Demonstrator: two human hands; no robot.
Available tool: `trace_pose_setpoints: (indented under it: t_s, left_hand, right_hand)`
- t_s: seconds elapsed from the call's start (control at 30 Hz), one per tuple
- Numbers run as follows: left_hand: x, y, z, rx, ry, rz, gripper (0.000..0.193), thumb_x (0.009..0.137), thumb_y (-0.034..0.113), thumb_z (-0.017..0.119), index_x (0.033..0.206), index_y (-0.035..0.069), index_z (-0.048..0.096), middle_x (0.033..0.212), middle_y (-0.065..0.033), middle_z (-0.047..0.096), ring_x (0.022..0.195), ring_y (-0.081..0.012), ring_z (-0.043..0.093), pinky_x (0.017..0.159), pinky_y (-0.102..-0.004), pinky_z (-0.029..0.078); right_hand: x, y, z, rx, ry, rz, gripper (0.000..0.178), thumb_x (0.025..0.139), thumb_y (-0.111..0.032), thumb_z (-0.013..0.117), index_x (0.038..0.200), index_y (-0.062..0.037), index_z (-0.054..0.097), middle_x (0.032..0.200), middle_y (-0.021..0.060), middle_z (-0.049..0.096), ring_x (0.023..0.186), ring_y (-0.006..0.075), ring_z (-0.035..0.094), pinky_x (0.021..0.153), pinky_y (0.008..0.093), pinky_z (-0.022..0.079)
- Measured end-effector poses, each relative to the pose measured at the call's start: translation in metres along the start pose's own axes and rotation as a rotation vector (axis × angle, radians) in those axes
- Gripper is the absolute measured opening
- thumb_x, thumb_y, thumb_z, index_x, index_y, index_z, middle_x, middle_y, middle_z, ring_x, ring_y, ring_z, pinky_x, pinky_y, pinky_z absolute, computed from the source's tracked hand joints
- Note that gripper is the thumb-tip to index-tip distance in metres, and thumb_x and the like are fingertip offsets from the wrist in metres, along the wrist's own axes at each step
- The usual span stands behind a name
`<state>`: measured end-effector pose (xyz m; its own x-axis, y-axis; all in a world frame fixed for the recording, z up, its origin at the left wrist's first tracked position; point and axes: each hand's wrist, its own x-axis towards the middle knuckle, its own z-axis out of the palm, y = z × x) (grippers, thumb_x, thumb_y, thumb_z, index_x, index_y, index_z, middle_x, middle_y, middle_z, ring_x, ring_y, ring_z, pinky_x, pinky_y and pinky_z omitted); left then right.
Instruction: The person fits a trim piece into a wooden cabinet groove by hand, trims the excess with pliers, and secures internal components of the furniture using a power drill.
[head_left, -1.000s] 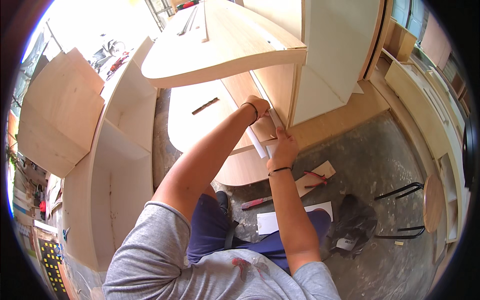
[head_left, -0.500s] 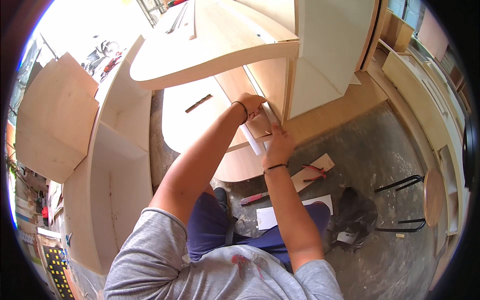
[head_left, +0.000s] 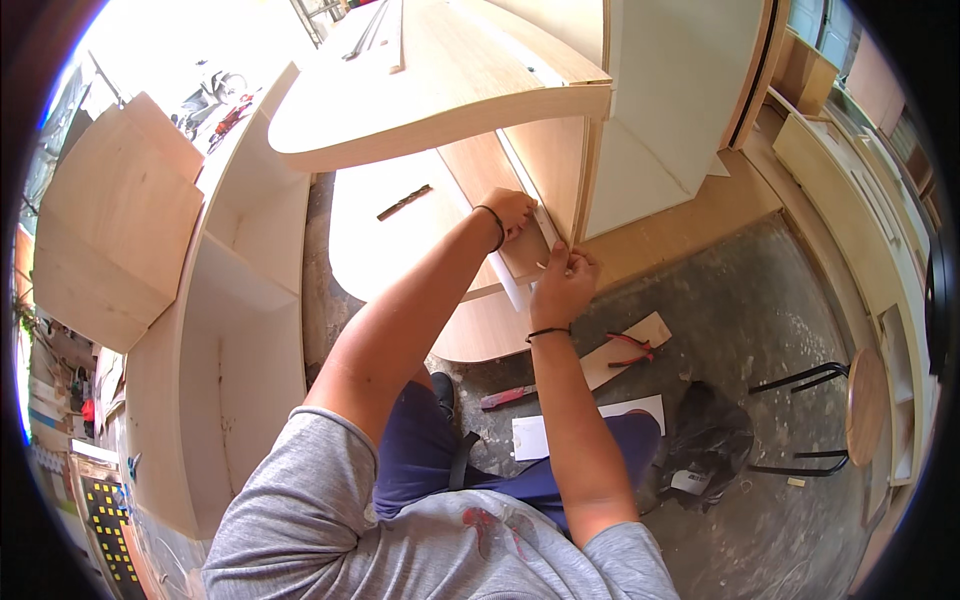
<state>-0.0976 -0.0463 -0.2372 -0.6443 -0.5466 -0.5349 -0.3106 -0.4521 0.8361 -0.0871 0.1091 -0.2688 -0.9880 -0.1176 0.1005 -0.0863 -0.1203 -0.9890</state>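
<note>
A narrow pale strip (head_left: 544,224) runs along the edge of an upright wooden panel, below the curved wooden top (head_left: 440,125). My left hand (head_left: 511,211) is closed at the strip, its fingers bent and partly hidden. Nearer to me, my right hand (head_left: 565,287) pinches around the strip's near end, thumb up; a small pale tip shows beside its fingers. Between and below my hands, a white strip (head_left: 508,280) slants over the lower shelf board (head_left: 375,245). A dark slim tool (head_left: 404,202) lies on that board.
Red-handled pliers (head_left: 632,350) lie on a wooden offcut (head_left: 595,365), close to a red-and-grey tool (head_left: 508,397). A black plastic bag (head_left: 712,435) and a round-seated stool (head_left: 864,407) are at right. An open cabinet carcass (head_left: 245,370) stands at left.
My right hand has turned slightly and shifted a little to the right. My left hand stays at the strip. The whole view has shifted slightly.
</note>
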Motion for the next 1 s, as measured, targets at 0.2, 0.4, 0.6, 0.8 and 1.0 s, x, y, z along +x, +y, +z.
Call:
trace_pose_setpoints:
  t_s: [0.2, 0.4, 0.6, 0.8, 1.0]
  left_hand:
    - [-0.007, 0.002, 0.007, 0.066, 0.056, 0.032, 0.013, 0.085, 0.014, 0.06, 0.074, 0.008, 0.06, 0.059, 0.0044, 0.052, 0.043, -0.0039, 0.047, 0.031, -0.0166, 0.03]
    - [-0.007, 0.009, 0.002, 0.462, -0.09, 0.099, 0.016, 0.085, 0.014, 0.056, 0.071, 0.008, 0.059, 0.056, -0.0011, 0.05, 0.043, -0.01, 0.045, 0.035, -0.0256, 0.031]
    - [-0.033, 0.016, 0.015, 0.422, 0.089, 0.067, 0.021, 0.086, 0.017, 0.058, 0.068, 0.006, 0.056, 0.053, -0.0008, 0.047, 0.041, -0.0109, 0.043, 0.036, -0.0255, 0.031]
    - [-0.026, 0.014, 0.009, 0.757, 0.144, 0.329, 0.025, 0.083, 0.019, 0.061, 0.066, 0.003, 0.057, 0.052, -0.0039, 0.052, 0.045, -0.0166, 0.055, 0.043, -0.0296, 0.044]
    - [-0.032, -0.021, 0.005, 1.088, 0.221, 1.208, 0.016, 0.08, 0.006, 0.054, 0.089, 0.0, 0.065, 0.097, -0.0167, 0.063, 0.096, -0.0329, 0.058, 0.084, -0.0395, 0.046]
  right_hand:
    - [0.001, 0.003, -0.002, -0.048, -0.008, -0.068, 0.036, 0.085, -0.022, 0.061, 0.065, 0.0068, 0.053, 0.1, 0.0171, 0.052, 0.09, 0.0292, 0.053, 0.076, 0.0382, 0.044]
    - [0.005, 0.009, -0.009, -0.135, 0.01, -0.24, 0.034, 0.083, -0.022, 0.062, 0.07, 0.0091, 0.058, 0.097, 0.0178, 0.054, 0.09, 0.0312, 0.053, 0.078, 0.0408, 0.044]
    - [0.014, 0.0, -0.026, -0.241, -0.105, -0.139, 0.036, 0.08, -0.029, 0.064, 0.068, 0.0046, 0.061, 0.091, 0.0166, 0.059, 0.084, 0.0312, 0.058, 0.073, 0.0413, 0.045]
    - [0.022, 0.018, -0.031, -0.26, -0.063, -0.227, 0.036, 0.077, -0.029, 0.07, 0.09, 0.0027, 0.061, 0.085, 0.0151, 0.061, 0.086, 0.0294, 0.061, 0.078, 0.0401, 0.047]
    - [0.024, 0.032, -0.024, 0.086, -0.259, 0.012, 0.03, 0.084, -0.02, 0.067, 0.097, 0.0051, 0.059, 0.088, 0.0117, 0.065, 0.081, 0.0161, 0.061, 0.074, 0.0277, 0.046]
